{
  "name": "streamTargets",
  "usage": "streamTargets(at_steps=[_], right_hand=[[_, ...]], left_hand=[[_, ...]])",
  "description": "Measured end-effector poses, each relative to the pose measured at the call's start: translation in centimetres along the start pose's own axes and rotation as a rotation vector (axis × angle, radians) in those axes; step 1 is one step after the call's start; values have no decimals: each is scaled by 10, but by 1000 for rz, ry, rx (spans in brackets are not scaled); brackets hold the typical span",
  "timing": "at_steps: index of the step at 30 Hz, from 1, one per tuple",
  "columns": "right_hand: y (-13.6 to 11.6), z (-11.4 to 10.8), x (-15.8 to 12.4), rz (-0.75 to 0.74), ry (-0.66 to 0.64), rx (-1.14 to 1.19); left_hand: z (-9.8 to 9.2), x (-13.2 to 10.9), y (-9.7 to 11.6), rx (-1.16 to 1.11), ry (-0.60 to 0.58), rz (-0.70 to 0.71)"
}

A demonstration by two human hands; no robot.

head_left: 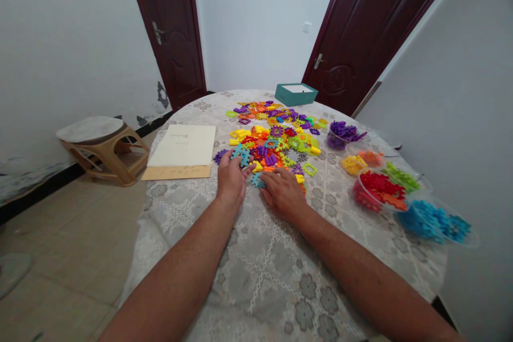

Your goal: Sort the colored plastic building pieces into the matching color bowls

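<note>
A mixed pile of plastic gear-edged building pieces in yellow, purple, orange, red and green lies mid-table. At its near left edge my left hand is closed on blue building pieces, holding them between thumb and fingers. My right hand rests palm down at the near edge of the pile, its fingers over another blue piece. What lies under those fingers is partly hidden. A yellow piece sits between the two hands.
Clear tubs of sorted pieces stand on the right: purple, yellow, red, green and blue. A teal box is at the back. Left are a pale book and a stool.
</note>
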State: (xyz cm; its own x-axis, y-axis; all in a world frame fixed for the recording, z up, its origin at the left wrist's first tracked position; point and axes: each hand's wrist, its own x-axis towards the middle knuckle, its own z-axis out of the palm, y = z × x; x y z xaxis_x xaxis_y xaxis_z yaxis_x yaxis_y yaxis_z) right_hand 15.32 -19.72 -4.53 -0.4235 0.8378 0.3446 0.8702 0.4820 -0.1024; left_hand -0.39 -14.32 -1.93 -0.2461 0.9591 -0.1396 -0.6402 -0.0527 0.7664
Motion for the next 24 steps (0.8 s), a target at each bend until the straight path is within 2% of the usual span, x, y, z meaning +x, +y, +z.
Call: streamTargets(at_steps=[5, 9, 16, 20, 24], right_hand=[[0, 4, 2, 6, -16, -16], [3, -1, 0, -29, -25, 1], [5, -5, -1, -165, -37, -81], [7, -2, 0, -152, -21, -121], [4, -5, -3, -129, 10, -55]], left_hand=[[1, -3, -2, 0, -33, -43], [2, -4, -2, 1, -49, -58], [3, -6, 0, 24, -68, -67], [3, -6, 0, 23, -64, -89], [5, -8, 2, 27, -59, -101]])
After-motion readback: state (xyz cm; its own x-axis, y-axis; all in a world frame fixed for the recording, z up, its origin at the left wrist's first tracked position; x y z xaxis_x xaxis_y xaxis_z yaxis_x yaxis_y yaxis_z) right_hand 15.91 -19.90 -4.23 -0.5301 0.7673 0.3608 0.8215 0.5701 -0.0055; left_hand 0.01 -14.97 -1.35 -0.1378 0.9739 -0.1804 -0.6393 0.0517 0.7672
